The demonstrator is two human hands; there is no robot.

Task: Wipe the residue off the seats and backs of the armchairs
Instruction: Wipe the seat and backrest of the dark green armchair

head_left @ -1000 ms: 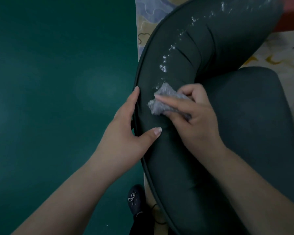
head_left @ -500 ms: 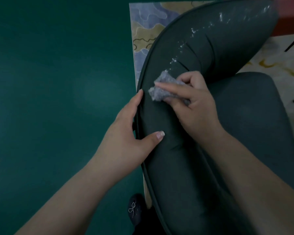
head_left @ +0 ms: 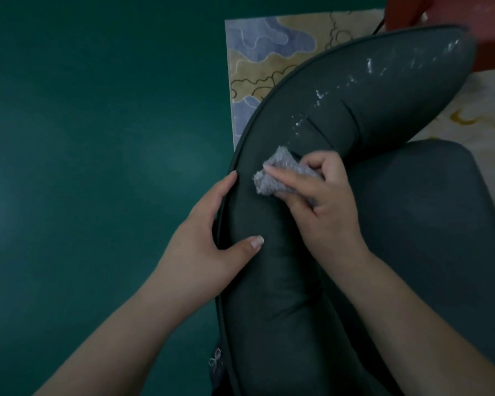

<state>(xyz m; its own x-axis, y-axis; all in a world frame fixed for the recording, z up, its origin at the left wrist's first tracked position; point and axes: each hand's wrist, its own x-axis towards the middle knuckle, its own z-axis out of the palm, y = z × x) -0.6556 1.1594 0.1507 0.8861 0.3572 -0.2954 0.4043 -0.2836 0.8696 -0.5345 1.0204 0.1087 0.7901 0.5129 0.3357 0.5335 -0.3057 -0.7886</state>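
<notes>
A dark grey armchair fills the right half of the view: its curved back (head_left: 272, 281) runs from the bottom centre up to the top right, and its seat cushion (head_left: 429, 230) lies to the right. White residue (head_left: 369, 67) dots the upper part of the back. My right hand (head_left: 323, 204) grips a bunched grey cloth (head_left: 280, 172) and presses it on the back just below the lowest flecks. My left hand (head_left: 212, 238) holds the piped outer edge of the back, thumb on the padding and fingers behind the rim.
A dark green floor (head_left: 97, 167) covers the left side. A patterned rug (head_left: 269, 52) in blue, tan and cream lies under the chair. Something red (head_left: 440, 12) stands at the top right corner. A dark shoe (head_left: 215, 364) shows beside the chair at the bottom.
My right hand has slid the cloth a little up along the chair back toward the remaining flecks, and the residue just above it is gone. My left hand keeps its hold on the rim.
</notes>
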